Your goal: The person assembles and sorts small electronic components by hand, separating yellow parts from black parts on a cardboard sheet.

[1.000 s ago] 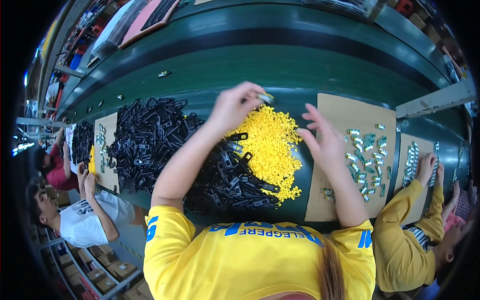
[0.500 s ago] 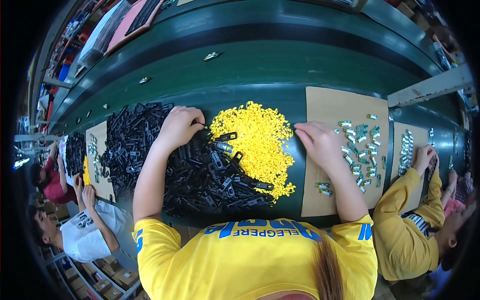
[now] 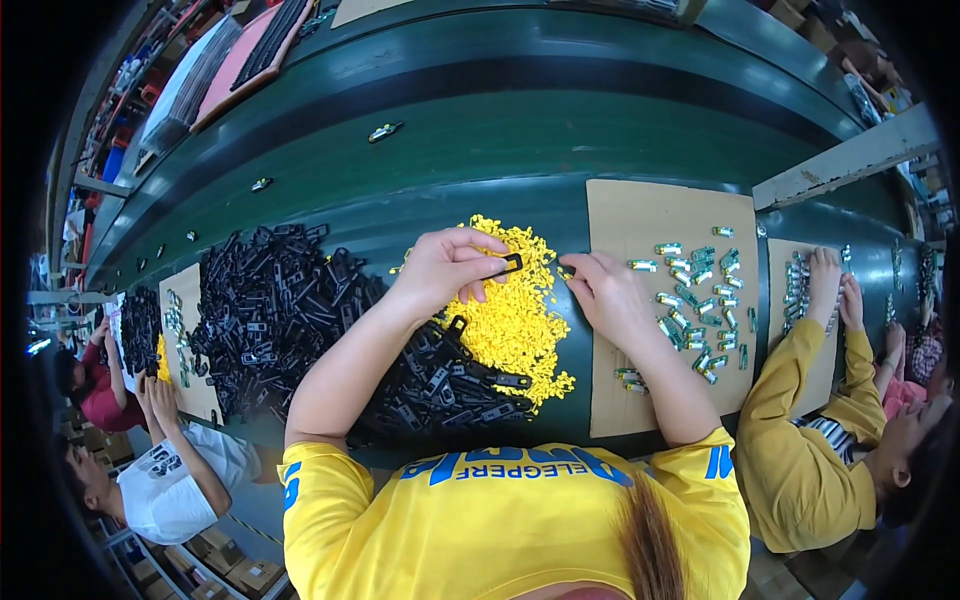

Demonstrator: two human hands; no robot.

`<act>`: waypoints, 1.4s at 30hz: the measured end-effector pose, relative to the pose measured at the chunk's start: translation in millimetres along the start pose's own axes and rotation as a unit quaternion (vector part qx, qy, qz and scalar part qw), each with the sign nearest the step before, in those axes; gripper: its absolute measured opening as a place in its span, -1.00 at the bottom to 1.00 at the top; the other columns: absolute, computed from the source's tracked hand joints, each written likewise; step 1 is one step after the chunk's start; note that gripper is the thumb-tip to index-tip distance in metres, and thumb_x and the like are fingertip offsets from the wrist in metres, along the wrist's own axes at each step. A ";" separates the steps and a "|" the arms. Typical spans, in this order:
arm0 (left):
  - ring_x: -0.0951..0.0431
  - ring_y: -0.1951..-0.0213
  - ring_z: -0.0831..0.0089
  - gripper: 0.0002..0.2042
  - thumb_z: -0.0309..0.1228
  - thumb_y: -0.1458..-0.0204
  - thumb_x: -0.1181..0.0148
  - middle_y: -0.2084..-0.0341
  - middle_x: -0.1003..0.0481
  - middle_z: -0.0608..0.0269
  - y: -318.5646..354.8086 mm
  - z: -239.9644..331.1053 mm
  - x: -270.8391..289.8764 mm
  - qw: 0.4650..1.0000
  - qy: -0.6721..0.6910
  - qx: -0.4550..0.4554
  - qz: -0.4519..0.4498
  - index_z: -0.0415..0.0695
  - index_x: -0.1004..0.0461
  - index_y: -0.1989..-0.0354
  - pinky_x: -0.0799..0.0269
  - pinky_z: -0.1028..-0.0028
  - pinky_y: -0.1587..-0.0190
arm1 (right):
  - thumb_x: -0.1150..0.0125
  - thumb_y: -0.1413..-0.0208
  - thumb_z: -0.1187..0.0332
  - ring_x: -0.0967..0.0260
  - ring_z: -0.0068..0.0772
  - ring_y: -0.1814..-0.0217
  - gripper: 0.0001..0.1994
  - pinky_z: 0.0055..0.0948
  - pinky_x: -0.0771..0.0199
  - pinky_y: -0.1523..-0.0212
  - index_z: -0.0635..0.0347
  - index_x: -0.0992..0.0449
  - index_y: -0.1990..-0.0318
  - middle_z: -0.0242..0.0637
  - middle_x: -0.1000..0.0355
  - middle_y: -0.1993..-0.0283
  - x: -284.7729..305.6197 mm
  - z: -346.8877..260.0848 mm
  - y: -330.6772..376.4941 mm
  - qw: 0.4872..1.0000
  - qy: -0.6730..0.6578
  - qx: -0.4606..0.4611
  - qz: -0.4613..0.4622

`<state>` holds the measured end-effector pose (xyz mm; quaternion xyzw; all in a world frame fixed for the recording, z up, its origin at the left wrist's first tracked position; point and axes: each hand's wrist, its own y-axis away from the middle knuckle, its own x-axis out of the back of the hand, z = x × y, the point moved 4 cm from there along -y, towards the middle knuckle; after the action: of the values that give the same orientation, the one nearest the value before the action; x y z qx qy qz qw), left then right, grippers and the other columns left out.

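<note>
Between its thumb and fingers, my left hand (image 3: 447,265) pinches a small black plastic casing (image 3: 513,263) with a slot in it, above the pile of tiny yellow parts (image 3: 515,330). My right hand (image 3: 603,290) is closed at the fingertips just right of that pile, on a small dark thing too tiny to name. The two hands face each other, a short gap apart. A large heap of black plastic casings (image 3: 270,310) spreads to the left and in front of the yellow pile, partly under my left forearm.
Right of the yellow pile, a cardboard sheet (image 3: 625,220) carries several small green-and-silver pieces (image 3: 700,300). A few pieces (image 3: 383,132) lie on the green belt (image 3: 480,120) beyond. A metal bar (image 3: 840,160) crosses at right. Co-workers sit on both sides.
My left hand has moved right, from the black heap's edge to over the yellow pile, and the black casing now shows in it. My right hand has come closer to it.
</note>
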<state>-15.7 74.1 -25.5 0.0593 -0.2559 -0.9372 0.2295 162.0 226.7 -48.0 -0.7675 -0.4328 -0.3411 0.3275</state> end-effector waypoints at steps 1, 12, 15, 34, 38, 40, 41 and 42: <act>-0.60 0.44 0.58 -0.76 -0.55 -0.09 -0.27 0.35 -0.62 0.20 -0.1 -3.3 -1.5 1.000 0.011 0.005 0.008 -0.22 -0.55 0.05 -0.42 0.71 0.44 | -0.26 -0.05 0.49 -0.45 -0.31 0.37 -0.88 -0.43 -0.44 0.36 0.17 -0.64 0.24 -0.33 -0.53 0.36 4.0 -4.0 2.1 1.000 -0.006 0.002 0.008; -0.63 0.39 0.52 -0.76 -0.60 -0.08 -0.25 0.31 -0.62 0.15 17.0 -6.1 -37.4 0.989 0.143 -0.024 0.021 -0.27 -0.55 0.05 -0.54 0.66 0.32 | -0.36 0.06 0.57 -0.39 -0.47 0.45 -0.85 -0.54 -0.36 0.44 0.22 -0.69 0.28 -0.30 -0.57 0.34 37.9 -41.4 6.3 0.964 -0.257 0.019 0.058; -0.63 0.37 0.51 -0.75 -0.62 -0.09 -0.23 0.30 -0.62 0.15 18.8 -4.4 -52.1 0.988 0.137 -0.072 0.001 -0.27 -0.55 0.04 -0.56 0.64 0.28 | -0.37 0.06 0.58 -0.39 -0.49 0.45 -0.84 -0.56 -0.35 0.44 0.23 -0.70 0.28 -0.30 -0.57 0.34 30.7 -47.7 5.5 0.951 -0.302 0.009 0.059; -0.65 0.23 0.50 -0.65 -0.69 -0.04 -0.22 0.28 -0.62 0.17 24.3 -7.0 -57.3 0.988 0.135 -0.070 -0.010 -0.25 -0.45 -0.04 -0.54 0.66 0.20 | -0.34 0.06 0.57 -0.46 -0.39 0.46 -0.84 -0.55 -0.47 0.42 0.23 -0.69 0.27 -0.26 -0.60 0.29 23.2 -39.1 9.3 0.973 -0.097 0.095 0.189; -0.65 0.22 0.50 -0.72 -0.71 -0.02 -0.23 0.28 -0.62 0.17 21.4 -14.5 -56.3 0.989 0.093 -0.114 -0.020 -0.26 -0.47 0.07 -0.55 0.64 0.18 | -0.35 0.06 0.55 -0.48 -0.39 0.46 -0.85 -0.55 -0.48 0.43 0.22 -0.69 0.28 -0.31 -0.61 0.31 22.0 -36.5 5.6 0.988 -0.097 0.066 0.098; -0.64 0.22 0.51 -0.73 -0.71 -0.02 -0.23 0.28 -0.62 0.17 22.3 -17.2 -56.8 0.990 0.089 -0.109 -0.017 -0.25 -0.47 0.09 -0.55 0.64 0.18 | -0.36 0.07 0.54 -0.49 -0.39 0.45 -0.84 -0.55 -0.48 0.43 0.21 -0.69 0.27 -0.32 -0.61 0.31 23.8 -36.2 5.0 0.991 -0.097 0.058 0.075; -0.64 0.23 0.51 -0.73 -0.72 -0.01 -0.23 0.28 -0.62 0.17 22.8 -18.5 -56.9 0.991 0.085 -0.105 -0.012 -0.25 -0.47 0.10 -0.54 0.64 0.18 | -0.36 0.07 0.54 -0.50 -0.40 0.45 -0.84 -0.55 -0.48 0.43 0.21 -0.68 0.27 -0.33 -0.61 0.31 23.8 -36.0 4.6 0.993 -0.097 0.051 0.051; -0.64 0.23 0.52 -0.74 -0.72 -0.01 -0.24 0.28 -0.62 0.17 23.1 -19.5 -56.9 0.991 0.082 -0.101 -0.009 -0.24 -0.47 0.11 -0.54 0.64 0.17 | -0.36 0.07 0.53 -0.50 -0.40 0.44 -0.84 -0.55 -0.48 0.43 0.20 -0.68 0.27 -0.34 -0.61 0.31 23.5 -35.7 4.4 0.994 -0.097 0.043 0.028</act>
<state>48.5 73.9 -30.9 0.1144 -0.1396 -0.9522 0.2464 166.6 206.8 -10.3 -0.7939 -0.4553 -0.2368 0.3262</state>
